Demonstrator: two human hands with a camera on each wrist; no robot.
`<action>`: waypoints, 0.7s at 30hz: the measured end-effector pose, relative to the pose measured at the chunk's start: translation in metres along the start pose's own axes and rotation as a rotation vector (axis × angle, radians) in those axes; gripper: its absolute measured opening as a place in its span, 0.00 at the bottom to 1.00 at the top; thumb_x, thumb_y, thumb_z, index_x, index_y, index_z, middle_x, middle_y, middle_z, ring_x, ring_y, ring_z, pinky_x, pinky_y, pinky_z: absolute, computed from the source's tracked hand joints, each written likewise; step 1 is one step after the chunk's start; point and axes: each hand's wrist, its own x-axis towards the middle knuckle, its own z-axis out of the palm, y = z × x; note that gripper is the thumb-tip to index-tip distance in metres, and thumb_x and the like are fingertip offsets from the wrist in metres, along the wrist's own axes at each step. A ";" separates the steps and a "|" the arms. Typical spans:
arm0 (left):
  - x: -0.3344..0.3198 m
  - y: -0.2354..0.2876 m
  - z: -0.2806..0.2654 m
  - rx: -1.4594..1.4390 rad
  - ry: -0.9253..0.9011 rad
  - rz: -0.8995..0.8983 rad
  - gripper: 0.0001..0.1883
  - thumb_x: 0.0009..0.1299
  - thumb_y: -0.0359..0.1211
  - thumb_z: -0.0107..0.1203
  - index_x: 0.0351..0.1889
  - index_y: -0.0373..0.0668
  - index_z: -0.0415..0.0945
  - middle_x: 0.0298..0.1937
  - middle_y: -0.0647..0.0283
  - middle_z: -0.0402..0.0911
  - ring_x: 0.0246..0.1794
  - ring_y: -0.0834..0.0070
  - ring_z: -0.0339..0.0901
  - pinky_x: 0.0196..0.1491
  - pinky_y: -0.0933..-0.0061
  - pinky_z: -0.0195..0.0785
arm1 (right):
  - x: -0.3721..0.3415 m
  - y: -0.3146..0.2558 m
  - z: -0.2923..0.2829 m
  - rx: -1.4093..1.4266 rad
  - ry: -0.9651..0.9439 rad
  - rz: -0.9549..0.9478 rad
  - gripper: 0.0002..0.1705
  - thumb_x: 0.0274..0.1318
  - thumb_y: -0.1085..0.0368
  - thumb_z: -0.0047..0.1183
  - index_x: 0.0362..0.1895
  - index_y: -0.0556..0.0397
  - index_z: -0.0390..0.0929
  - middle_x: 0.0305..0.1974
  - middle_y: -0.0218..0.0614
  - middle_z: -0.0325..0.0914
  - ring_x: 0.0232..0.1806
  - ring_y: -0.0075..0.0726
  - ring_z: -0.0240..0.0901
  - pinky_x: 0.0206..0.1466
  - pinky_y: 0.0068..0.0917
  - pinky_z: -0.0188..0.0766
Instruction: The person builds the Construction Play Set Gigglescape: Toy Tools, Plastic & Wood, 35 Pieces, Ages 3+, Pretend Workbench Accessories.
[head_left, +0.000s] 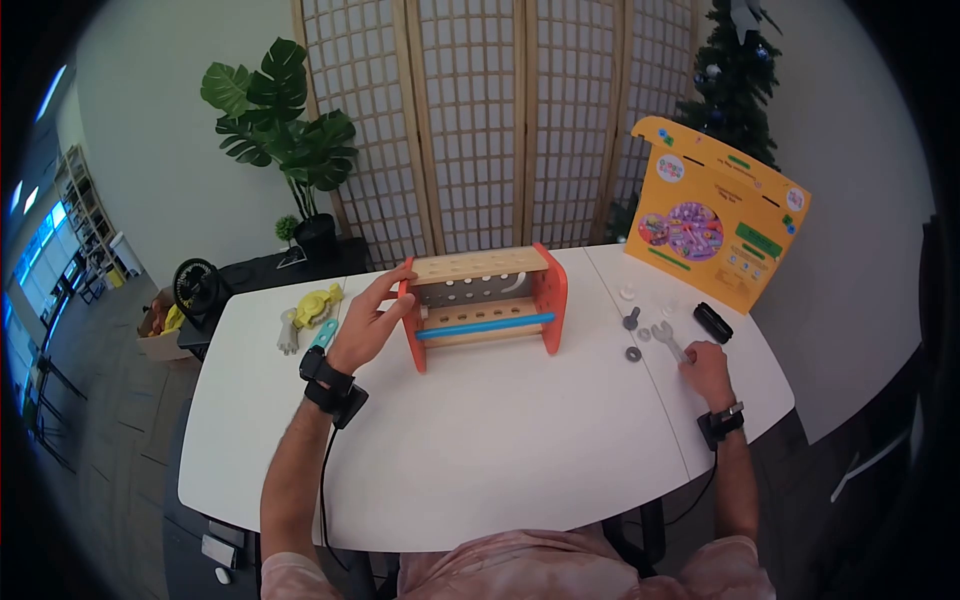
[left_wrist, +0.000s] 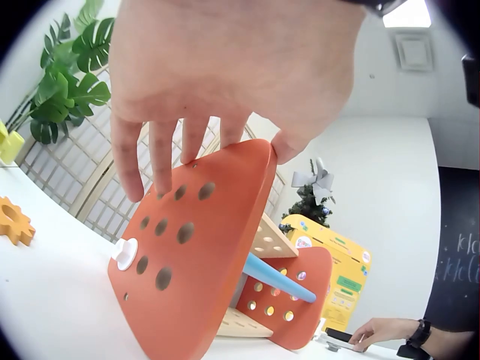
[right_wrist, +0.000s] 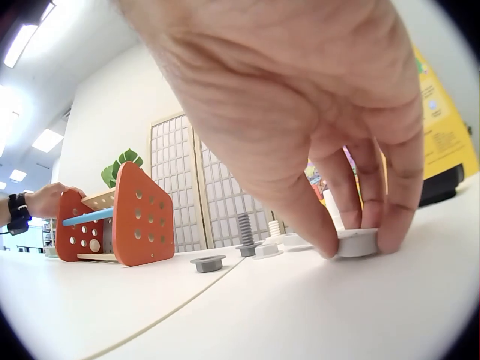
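A toy workbench [head_left: 480, 325] of pale wood with two red-orange side panels, a grey perforated back and a blue bar stands upright on the table. My left hand [head_left: 370, 325] rests on its left side panel [left_wrist: 199, 232], fingers fairly straight along the outer face and thumb at the edge. At the table's right, my right hand [head_left: 708, 372] pinches the handle end of a grey toy wrench [head_left: 668, 340], which lies low over the tabletop with its open jaw pointing away from me. Beside it are a grey bolt [head_left: 631, 318] standing head down and a grey nut [head_left: 633, 354].
White fasteners [head_left: 627, 292] and a black object [head_left: 713, 322] lie near the wrench. An orange-yellow box [head_left: 715, 215] stands at the back right. Yellow toy pieces [head_left: 318, 303] and a teal piece [head_left: 325, 334] are left of the workbench, on the white table [head_left: 500, 440].
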 end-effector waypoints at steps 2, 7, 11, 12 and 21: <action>-0.004 0.001 -0.006 0.014 -0.004 -0.032 0.26 0.85 0.41 0.58 0.77 0.42 0.74 0.79 0.52 0.76 0.75 0.57 0.77 0.78 0.59 0.68 | 0.001 -0.003 -0.001 0.006 0.010 -0.024 0.16 0.53 0.66 0.74 0.46 0.59 0.90 0.44 0.49 0.90 0.44 0.56 0.89 0.52 0.46 0.85; -0.010 0.027 0.001 0.393 0.267 0.218 0.26 0.83 0.41 0.62 0.76 0.43 0.76 0.75 0.51 0.79 0.72 0.57 0.78 0.74 0.60 0.70 | -0.014 -0.051 -0.036 0.362 -0.059 -0.069 0.18 0.61 0.68 0.72 0.54 0.58 0.88 0.48 0.44 0.89 0.44 0.37 0.88 0.51 0.35 0.85; -0.024 0.092 0.016 0.367 0.260 0.350 0.14 0.78 0.35 0.67 0.58 0.39 0.87 0.59 0.52 0.88 0.57 0.60 0.84 0.62 0.61 0.76 | -0.034 -0.118 -0.059 0.769 -0.268 -0.187 0.18 0.70 0.69 0.67 0.61 0.59 0.86 0.48 0.37 0.88 0.47 0.29 0.85 0.56 0.30 0.83; -0.031 0.114 0.028 0.210 0.175 0.349 0.07 0.76 0.31 0.69 0.45 0.37 0.89 0.45 0.55 0.90 0.47 0.61 0.86 0.57 0.61 0.77 | -0.041 -0.136 -0.065 0.910 -0.423 -0.229 0.19 0.74 0.68 0.63 0.64 0.60 0.83 0.50 0.35 0.88 0.49 0.28 0.85 0.60 0.30 0.82; -0.082 0.142 0.101 -0.086 -0.165 0.191 0.19 0.84 0.33 0.62 0.67 0.32 0.81 0.59 0.54 0.91 0.57 0.66 0.89 0.59 0.67 0.81 | -0.087 -0.239 -0.057 1.278 -1.036 -0.395 0.21 0.83 0.64 0.56 0.72 0.60 0.79 0.58 0.34 0.86 0.58 0.28 0.83 0.67 0.35 0.79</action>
